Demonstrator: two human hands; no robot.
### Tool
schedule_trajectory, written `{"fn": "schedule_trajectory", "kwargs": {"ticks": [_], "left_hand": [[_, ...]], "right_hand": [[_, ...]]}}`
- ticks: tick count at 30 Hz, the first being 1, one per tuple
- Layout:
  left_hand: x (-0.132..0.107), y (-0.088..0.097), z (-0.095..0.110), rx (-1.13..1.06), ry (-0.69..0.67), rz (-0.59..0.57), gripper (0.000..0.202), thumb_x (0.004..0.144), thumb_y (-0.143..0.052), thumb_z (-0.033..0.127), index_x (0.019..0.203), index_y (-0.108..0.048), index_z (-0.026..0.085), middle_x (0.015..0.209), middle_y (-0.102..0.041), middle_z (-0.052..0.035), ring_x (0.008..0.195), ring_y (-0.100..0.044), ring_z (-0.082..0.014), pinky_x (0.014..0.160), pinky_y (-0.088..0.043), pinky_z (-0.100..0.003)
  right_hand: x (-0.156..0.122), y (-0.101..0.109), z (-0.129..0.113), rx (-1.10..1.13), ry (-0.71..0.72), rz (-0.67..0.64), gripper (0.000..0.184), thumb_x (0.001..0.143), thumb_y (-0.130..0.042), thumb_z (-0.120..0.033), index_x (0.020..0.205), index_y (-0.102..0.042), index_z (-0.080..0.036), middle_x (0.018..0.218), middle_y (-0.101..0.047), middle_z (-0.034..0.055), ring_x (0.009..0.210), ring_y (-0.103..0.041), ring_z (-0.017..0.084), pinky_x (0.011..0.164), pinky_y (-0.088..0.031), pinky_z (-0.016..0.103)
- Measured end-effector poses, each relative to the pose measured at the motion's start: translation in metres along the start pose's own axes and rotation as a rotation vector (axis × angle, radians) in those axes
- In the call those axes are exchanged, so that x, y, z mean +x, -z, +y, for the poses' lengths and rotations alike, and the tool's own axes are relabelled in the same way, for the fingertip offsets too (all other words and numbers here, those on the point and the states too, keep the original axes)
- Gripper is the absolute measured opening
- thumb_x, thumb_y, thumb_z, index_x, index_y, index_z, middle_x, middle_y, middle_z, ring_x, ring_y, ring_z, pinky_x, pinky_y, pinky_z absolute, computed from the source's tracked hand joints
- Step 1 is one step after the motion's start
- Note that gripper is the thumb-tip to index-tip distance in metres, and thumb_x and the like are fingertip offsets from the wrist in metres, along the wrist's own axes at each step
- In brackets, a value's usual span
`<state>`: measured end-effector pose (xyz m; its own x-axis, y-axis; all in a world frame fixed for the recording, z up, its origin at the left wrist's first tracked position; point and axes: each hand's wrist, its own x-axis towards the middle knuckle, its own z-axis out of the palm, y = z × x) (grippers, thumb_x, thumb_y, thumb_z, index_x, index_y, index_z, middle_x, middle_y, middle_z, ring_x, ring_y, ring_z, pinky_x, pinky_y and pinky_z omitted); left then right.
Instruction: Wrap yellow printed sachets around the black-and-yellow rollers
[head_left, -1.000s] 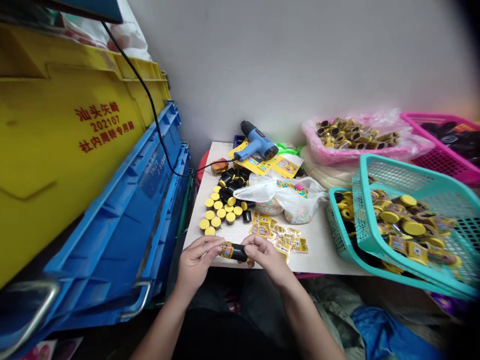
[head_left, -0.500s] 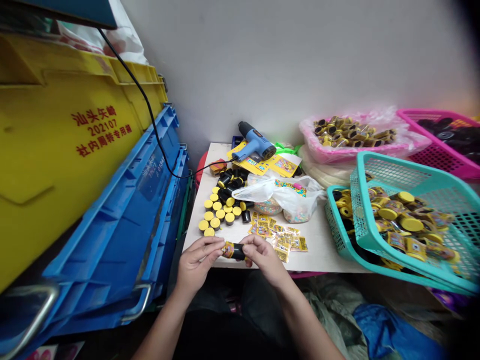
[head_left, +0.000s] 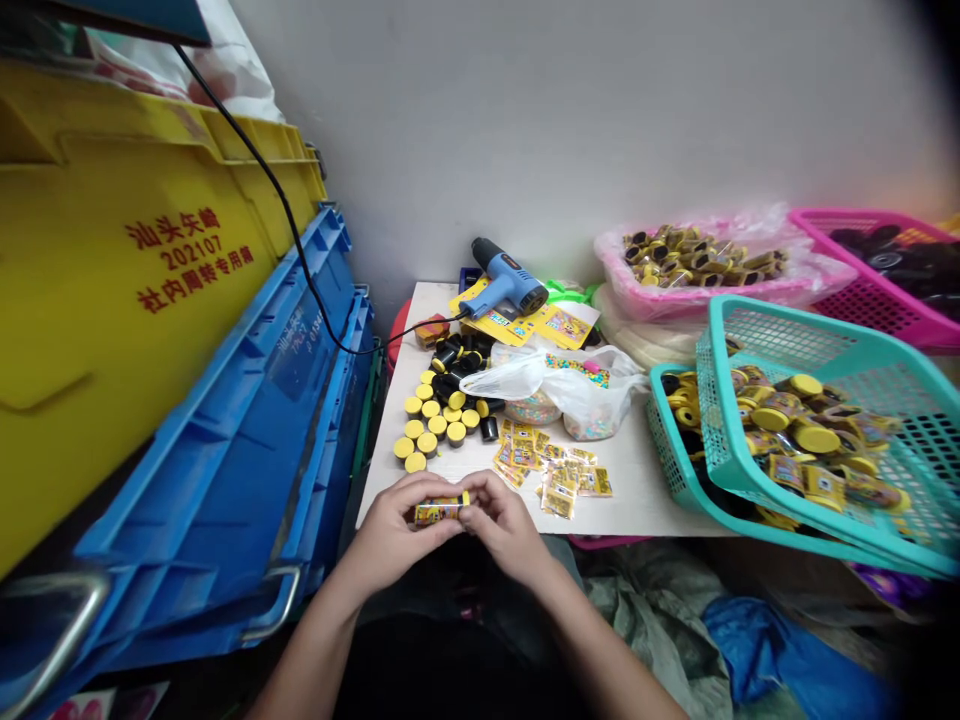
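Observation:
My left hand [head_left: 394, 535] and my right hand [head_left: 504, 525] meet at the near edge of the small white table [head_left: 645, 480]. Both pinch one small black tube with a yellow printed label [head_left: 440, 511], held sideways between the fingertips. Just beyond the hands lie loose yellow labels [head_left: 555, 467]. Further back stand several black tubes with yellow caps [head_left: 439, 420].
A clear bag of coloured beads [head_left: 570, 395] and a blue heat gun [head_left: 504, 280] with its black cord lie on the table. Teal baskets [head_left: 814, 350] of capped tubes stand at right, pink baskets [head_left: 877, 290] behind. Stacked yellow and blue crates [head_left: 187, 330] wall the left side.
My hands have drawn closer together and a little nearer to me. The label now covers the tube, where black showed before.

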<state>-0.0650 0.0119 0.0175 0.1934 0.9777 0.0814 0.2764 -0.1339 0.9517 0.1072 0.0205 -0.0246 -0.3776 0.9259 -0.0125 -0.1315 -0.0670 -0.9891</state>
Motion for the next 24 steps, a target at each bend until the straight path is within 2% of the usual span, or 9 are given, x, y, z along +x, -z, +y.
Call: {"fn": "schedule_trajectory", "kwargs": {"ticks": [3,7,9,11,15,18,20,22,24], "left_hand": [[-0.001,-0.006,0.002,-0.191,0.135,0.023,0.026,0.064,-0.074,0.017,0.090,-0.069,0.019,0.091,-0.071,-0.0050,0.087,-0.067,-0.0198,0.077,-0.055,-0.029],[-0.004,-0.018,-0.003,-0.404,0.233,0.028,0.027,0.058,-0.077,0.017,0.082,-0.066,0.015,0.081,-0.069,-0.0034,0.056,-0.065,-0.0151,0.056,-0.056,-0.028],[-0.004,-0.021,-0.005,-0.430,0.237,0.022,0.027,0.059,-0.077,0.018,0.083,-0.066,0.015,0.085,-0.069,-0.0049,0.046,-0.061,-0.0127,0.049,-0.054,-0.029],[-0.003,-0.023,-0.006,-0.339,0.169,0.053,0.024,0.062,-0.075,0.018,0.085,-0.067,0.016,0.091,-0.069,-0.0072,0.056,-0.064,-0.0153,0.056,-0.056,-0.030],[0.000,-0.024,-0.006,-0.046,-0.082,0.111,0.022,0.069,-0.071,0.018,0.091,-0.070,0.022,0.094,-0.068,-0.0069,0.092,-0.063,-0.0226,0.086,-0.051,-0.037],[-0.003,-0.030,-0.006,0.053,-0.228,0.067,0.024,0.072,-0.070,0.020,0.096,-0.070,0.026,0.105,-0.064,-0.0074,0.101,-0.059,-0.0229,0.093,-0.047,-0.040],[-0.007,-0.035,-0.007,0.062,-0.269,0.068,0.042,0.069,-0.075,0.023,0.110,-0.065,0.029,0.121,-0.055,-0.0088,0.110,-0.054,-0.0249,0.094,-0.046,-0.040],[-0.010,-0.038,-0.009,0.037,-0.271,0.093,0.061,0.066,-0.077,0.027,0.123,-0.056,0.030,0.132,-0.046,-0.0100,0.117,-0.048,-0.0268,0.092,-0.046,-0.038],[-0.011,-0.038,-0.011,-0.007,-0.218,0.137,0.054,0.073,-0.071,0.028,0.124,-0.054,0.028,0.126,-0.051,-0.0100,0.109,-0.053,-0.0240,0.086,-0.049,-0.035]], "right_hand": [[0.000,-0.004,0.007,0.202,-0.055,-0.015,0.041,0.087,-0.043,-0.057,0.108,-0.053,-0.022,0.075,-0.051,-0.0011,0.064,-0.049,0.012,0.063,-0.041,0.027],[-0.001,-0.012,0.011,0.396,-0.144,-0.101,0.050,0.082,-0.046,-0.062,0.112,-0.051,-0.022,0.090,-0.055,0.0041,0.069,-0.051,0.014,0.057,-0.043,0.025],[-0.001,-0.014,0.011,0.415,-0.148,-0.118,0.055,0.081,-0.044,-0.066,0.112,-0.051,-0.021,0.092,-0.056,0.0057,0.066,-0.050,0.014,0.055,-0.043,0.025],[-0.001,-0.014,0.009,0.354,-0.139,-0.089,0.055,0.081,-0.043,-0.067,0.111,-0.052,-0.021,0.091,-0.056,0.0052,0.062,-0.049,0.013,0.056,-0.043,0.026],[-0.003,-0.010,0.003,0.246,-0.137,0.078,0.052,0.083,-0.041,-0.065,0.116,-0.047,-0.024,0.086,-0.057,0.0027,0.063,-0.052,0.014,0.061,-0.045,0.028],[-0.012,-0.006,-0.008,0.138,-0.072,0.065,0.049,0.083,-0.043,-0.063,0.111,-0.052,-0.024,0.091,-0.060,0.0051,0.075,-0.058,0.018,0.069,-0.048,0.032],[-0.025,0.005,-0.025,-0.096,-0.002,0.066,0.036,0.083,-0.053,-0.053,0.102,-0.058,-0.023,0.094,-0.063,0.0064,0.084,-0.059,0.021,0.075,-0.048,0.035],[-0.040,0.029,-0.051,-0.397,0.154,0.265,0.025,0.082,-0.060,-0.042,0.101,-0.061,-0.025,0.098,-0.063,0.0069,0.089,-0.059,0.023,0.081,-0.046,0.039],[-0.054,0.063,-0.083,-0.685,0.421,0.689,0.029,0.081,-0.061,-0.036,0.108,-0.059,-0.025,0.104,-0.060,0.0090,0.096,-0.057,0.026,0.087,-0.043,0.045]]}}
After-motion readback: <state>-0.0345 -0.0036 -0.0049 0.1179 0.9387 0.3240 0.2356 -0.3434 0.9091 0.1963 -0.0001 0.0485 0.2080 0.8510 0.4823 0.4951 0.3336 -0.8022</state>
